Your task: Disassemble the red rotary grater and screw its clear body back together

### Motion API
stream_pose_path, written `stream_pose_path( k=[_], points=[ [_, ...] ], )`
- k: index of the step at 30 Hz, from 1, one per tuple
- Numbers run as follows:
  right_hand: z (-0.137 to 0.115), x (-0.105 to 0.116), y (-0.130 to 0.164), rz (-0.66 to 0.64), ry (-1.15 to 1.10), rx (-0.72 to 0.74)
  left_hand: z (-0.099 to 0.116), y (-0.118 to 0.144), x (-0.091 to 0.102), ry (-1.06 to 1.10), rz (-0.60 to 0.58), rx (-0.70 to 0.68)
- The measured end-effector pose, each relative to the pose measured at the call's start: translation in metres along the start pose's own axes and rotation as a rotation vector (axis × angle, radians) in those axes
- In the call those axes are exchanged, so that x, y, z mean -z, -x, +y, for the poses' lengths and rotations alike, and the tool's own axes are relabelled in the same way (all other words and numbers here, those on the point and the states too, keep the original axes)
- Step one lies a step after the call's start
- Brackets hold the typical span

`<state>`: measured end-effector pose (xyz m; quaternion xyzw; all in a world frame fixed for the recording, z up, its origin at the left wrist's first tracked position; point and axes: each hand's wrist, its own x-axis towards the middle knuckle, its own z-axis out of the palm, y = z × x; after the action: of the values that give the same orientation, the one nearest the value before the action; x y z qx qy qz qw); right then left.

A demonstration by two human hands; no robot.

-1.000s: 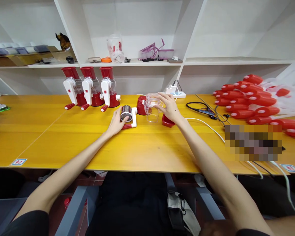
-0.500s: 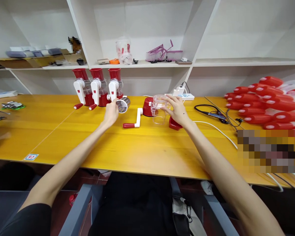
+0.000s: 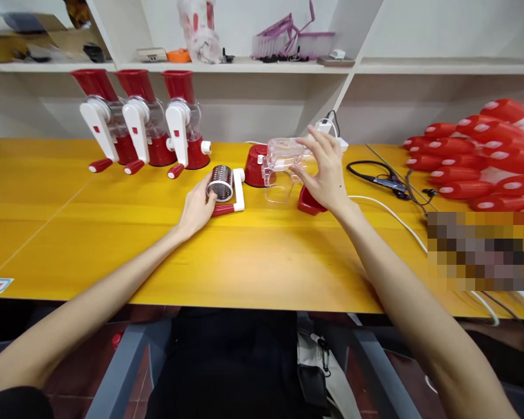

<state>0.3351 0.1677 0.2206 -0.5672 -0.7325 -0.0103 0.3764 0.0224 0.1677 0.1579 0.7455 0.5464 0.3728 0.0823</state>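
In the head view my left hand (image 3: 196, 206) is closed around a metal grater drum (image 3: 221, 181) with a white rim, held low over the table. Right beside the drum lies a white crank (image 3: 239, 192) with a red handle, partly behind my thumb. My right hand (image 3: 327, 169) has its thumb and fingers around the right part of a clear plastic grater housing (image 3: 280, 152). Left of this housing, partly behind it, is a red base (image 3: 255, 167). A red hopper-like piece (image 3: 311, 202) lies under my right hand.
Three assembled red-and-white rotary graters (image 3: 179, 119) stand at the back left. A white cable (image 3: 388, 212), a black neckband earphone (image 3: 382, 178) and a pile of red-handled items (image 3: 484, 157) are on the right. Behind runs a white shelf (image 3: 244, 67) holding plastic goods.
My left hand has brought the grater drum away from the assembled graters, nearer to me and beside the crank. My right hand stays at the clear housing, its fingers more raised. The view has shifted.
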Motion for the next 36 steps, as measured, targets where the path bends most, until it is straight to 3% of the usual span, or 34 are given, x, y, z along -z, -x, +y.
stream_pose_path(
  k=[3,6,8,11,14,18,23,27,32,36],
  points=[
    [0.012,0.015,0.016,0.137,-0.008,-0.044,-0.002,0.01,0.008,0.054,0.026,-0.046],
    [0.04,0.021,0.038,0.248,-0.013,-0.058,0.001,0.02,0.014,0.03,0.161,-0.156],
    [0.059,0.02,0.05,0.23,-0.008,-0.031,0.009,0.024,0.014,0.008,0.204,-0.224],
    [0.078,0.02,0.059,0.128,0.018,0.047,0.025,0.022,0.008,-0.039,0.129,-0.368],
    [0.084,0.027,0.057,0.088,0.053,0.079,0.045,0.002,0.0,-0.057,0.089,-0.44],
    [0.084,0.037,0.051,0.035,0.12,0.128,0.071,-0.048,-0.008,0.018,0.063,-0.375],
    [0.079,0.033,0.051,-0.12,0.235,0.209,0.087,-0.099,-0.019,0.008,-0.138,-0.41],
    [0.078,0.028,0.05,-0.112,0.292,0.226,0.094,-0.112,-0.033,-0.029,-0.231,-0.397],
    [0.08,0.024,0.049,-0.092,0.327,0.253,0.099,-0.117,-0.04,0.024,-0.196,-0.351],
    [0.083,0.016,0.052,-0.039,0.348,0.189,0.096,-0.119,-0.036,0.067,-0.196,-0.315]
  ],
)
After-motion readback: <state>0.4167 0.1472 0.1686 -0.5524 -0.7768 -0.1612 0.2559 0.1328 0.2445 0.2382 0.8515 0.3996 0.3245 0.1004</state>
